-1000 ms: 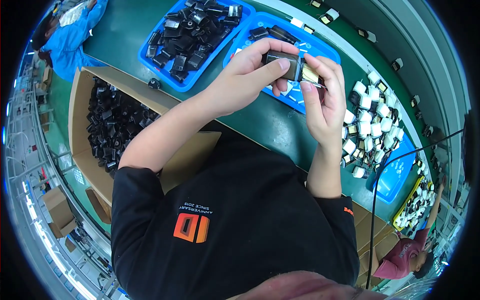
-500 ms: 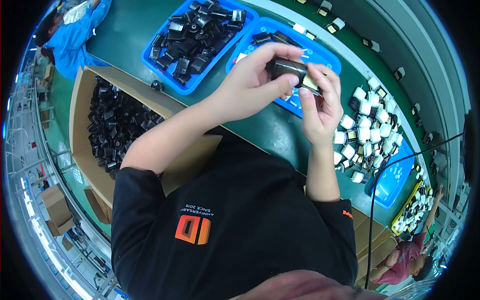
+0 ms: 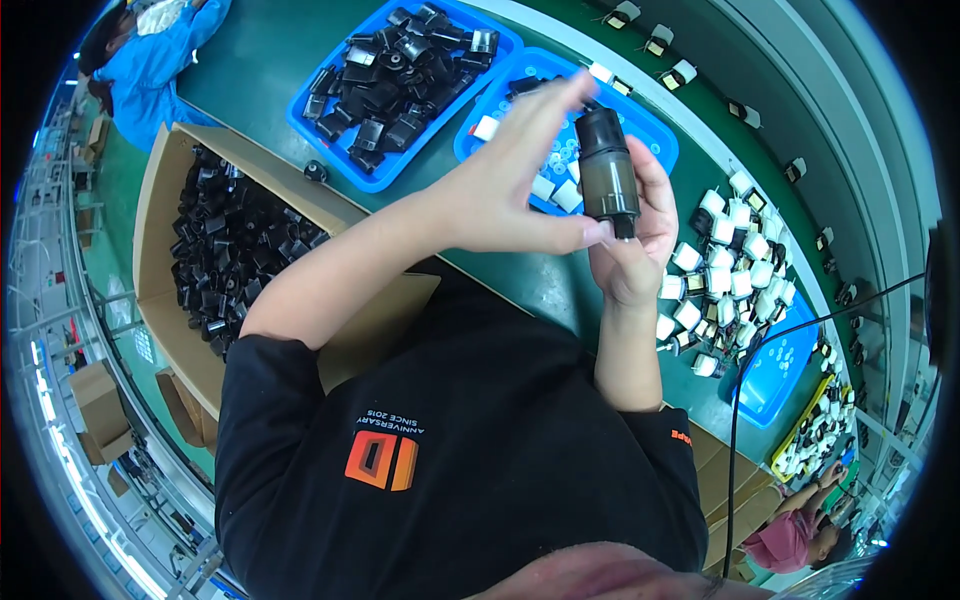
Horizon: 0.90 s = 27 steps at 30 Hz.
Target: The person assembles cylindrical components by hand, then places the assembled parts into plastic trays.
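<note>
My right hand point(image 3: 640, 240) holds a dark translucent cartridge point(image 3: 608, 175) upright, its black narrower end pointing away and a small black stub at the near end. My fingers are behind its right side and my thumb is by the stub. My left hand point(image 3: 515, 185) is at the cartridge's left side, its fingers stretched out and smeared by motion, away from the body. Its thumb tip reaches the near end, and I cannot tell if it touches. Beneath the hands lies a blue tray point(image 3: 468, 143) with small clear rings, white pieces and a few black parts.
Another blue tray point(image 3: 300, 100) heaped with black parts stands at the far left. A cardboard box point(image 3: 150, 250) of black parts is by my left arm. White-topped parts point(image 3: 720, 270) are piled at right beside a blue tray point(image 3: 765, 395). A black cable point(image 3: 735, 450) hangs at right. Beyond runs a conveyor point(image 3: 700, 110).
The cartridge has turned from lying sideways between both hands to upright in my right hand. My left hand has opened and moved off its body. Parts on the conveyor have shifted.
</note>
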{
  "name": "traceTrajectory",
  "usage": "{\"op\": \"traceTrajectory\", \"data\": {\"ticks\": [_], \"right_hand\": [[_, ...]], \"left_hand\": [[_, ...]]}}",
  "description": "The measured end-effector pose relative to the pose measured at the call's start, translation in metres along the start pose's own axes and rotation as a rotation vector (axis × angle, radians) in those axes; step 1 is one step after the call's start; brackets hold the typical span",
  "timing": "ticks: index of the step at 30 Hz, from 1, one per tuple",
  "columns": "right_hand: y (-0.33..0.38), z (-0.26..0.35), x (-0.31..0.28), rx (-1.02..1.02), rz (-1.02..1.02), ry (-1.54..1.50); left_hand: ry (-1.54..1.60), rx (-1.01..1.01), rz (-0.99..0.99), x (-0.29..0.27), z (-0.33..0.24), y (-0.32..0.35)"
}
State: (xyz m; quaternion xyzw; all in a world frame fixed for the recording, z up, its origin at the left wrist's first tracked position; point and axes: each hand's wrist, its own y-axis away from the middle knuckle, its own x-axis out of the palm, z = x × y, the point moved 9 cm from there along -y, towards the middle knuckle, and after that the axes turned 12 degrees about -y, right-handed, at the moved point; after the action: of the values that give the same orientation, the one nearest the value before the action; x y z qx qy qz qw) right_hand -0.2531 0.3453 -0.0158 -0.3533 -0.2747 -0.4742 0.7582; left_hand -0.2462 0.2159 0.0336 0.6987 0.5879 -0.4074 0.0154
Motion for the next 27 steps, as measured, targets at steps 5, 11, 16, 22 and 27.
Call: {"op": "traceTrajectory", "data": {"ticks": [5, 11, 16, 22, 27], "right_hand": [[0.006, -0.001, -0.007, -0.049, -0.037, 0.069], [0.006, 0.009, 0.0, -0.272, 0.222, 0.108], [0.003, 0.007, -0.01, -0.235, 0.159, 0.133], [-0.082, 0.111, -0.116, 0.362, 0.01, 1.197], [-0.097, 0.233, -0.355, 0.431, -0.468, 2.267]], "left_hand": [[-0.072, -0.095, 0.197, 0.014, -0.007, -0.004], [-0.142, 0.102, 0.112, 0.012, -0.022, -0.004], [-0.119, 0.077, 0.161, 0.013, -0.005, -0.002], [-0.036, -0.265, 0.182, 0.009, 0.016, 0.002], [-0.145, -0.139, 0.112, -0.034, -0.019, -0.011]]}}
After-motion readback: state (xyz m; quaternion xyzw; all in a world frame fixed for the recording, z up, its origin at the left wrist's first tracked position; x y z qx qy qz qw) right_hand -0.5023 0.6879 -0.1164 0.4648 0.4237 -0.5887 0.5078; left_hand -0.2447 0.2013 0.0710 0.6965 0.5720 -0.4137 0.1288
